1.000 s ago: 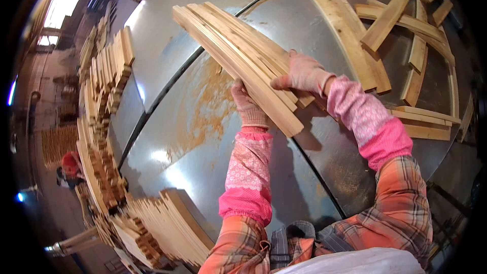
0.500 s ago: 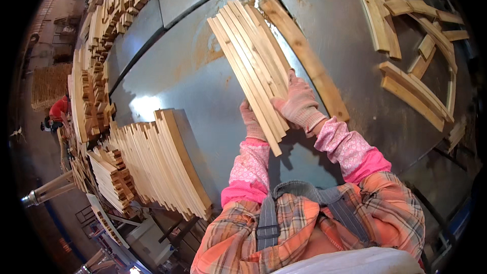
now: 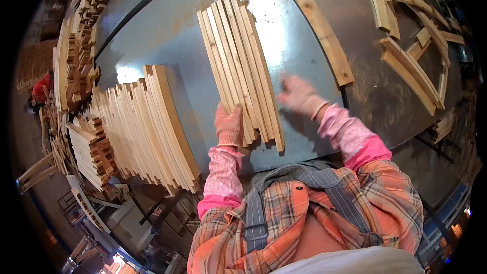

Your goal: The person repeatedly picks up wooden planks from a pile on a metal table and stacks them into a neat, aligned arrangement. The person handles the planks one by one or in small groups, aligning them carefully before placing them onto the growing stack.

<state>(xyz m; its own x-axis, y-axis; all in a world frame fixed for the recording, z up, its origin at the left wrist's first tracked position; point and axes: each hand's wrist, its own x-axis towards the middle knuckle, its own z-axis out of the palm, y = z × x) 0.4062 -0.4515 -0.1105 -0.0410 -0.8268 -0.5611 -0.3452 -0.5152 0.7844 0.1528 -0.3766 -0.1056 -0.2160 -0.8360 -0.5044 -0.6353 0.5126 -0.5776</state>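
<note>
Centrally, the bundle of wooden strips [image 3: 242, 66] lies on the grey metal worktop [image 3: 177, 35], near the front edge. The strips stand side by side and run away from the wearer, tilted slightly to the left; their ends are staggered at both the far and near ends.

The hands are apart. The left hand [image 3: 230, 124] is clamped on the lower left edge of the bundle, with one digit over the strips and the others along the outer side. The right hand [image 3: 302, 97] is positioned just beside the right edge of the bundle, above the worktop. It is blurred by motion; finger closure cannot be told. Pink patterned sleeve covers [image 3: 223, 177] enclose both forearms.

To the left of the bundle, a row of strips [image 3: 144, 129] is set closely side by side, its near end at the worktop edge. A smaller stack [image 3: 90, 147] adjoins it further left. To the right, well apart from the bundle, a curved board [image 3: 319, 28] lies alone beside a dark seam. Beyond the seam, two curved pieces [image 3: 413, 73] lie together, near a loose pile of boards [image 3: 431, 30]. A person in red [image 3: 42, 89] is at far left.
</note>
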